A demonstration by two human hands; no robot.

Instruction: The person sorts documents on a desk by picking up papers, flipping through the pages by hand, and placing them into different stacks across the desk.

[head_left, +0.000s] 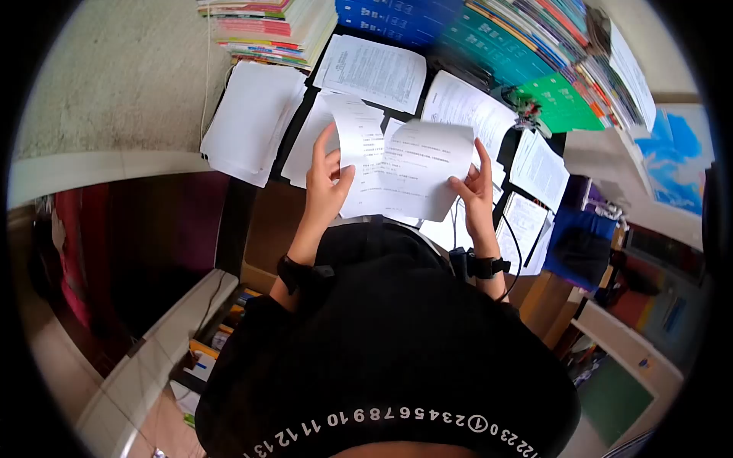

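Observation:
A printed sheet of paper (405, 179) is held up between my two hands, bowed in the middle, with lines of text on it. My left hand (327, 175) grips its left edge, thumb in front and fingers behind. On the right edge, my right hand (475, 187) pinches it the same way. Whether it is one sheet or more I cannot tell. Behind it lie a printed stack (374, 72), another printed stack (469, 107) and a pile of blank-looking sheets (256, 114). Part of the desk papers is hidden by the held sheet.
Stacked books (263, 30) stand at the back left. Blue (397, 19) and green (496, 46) files line the back, with a small plant (527, 111) before them. More printed papers (538, 172) lie at the right. A cable (519, 248) runs by my right wrist.

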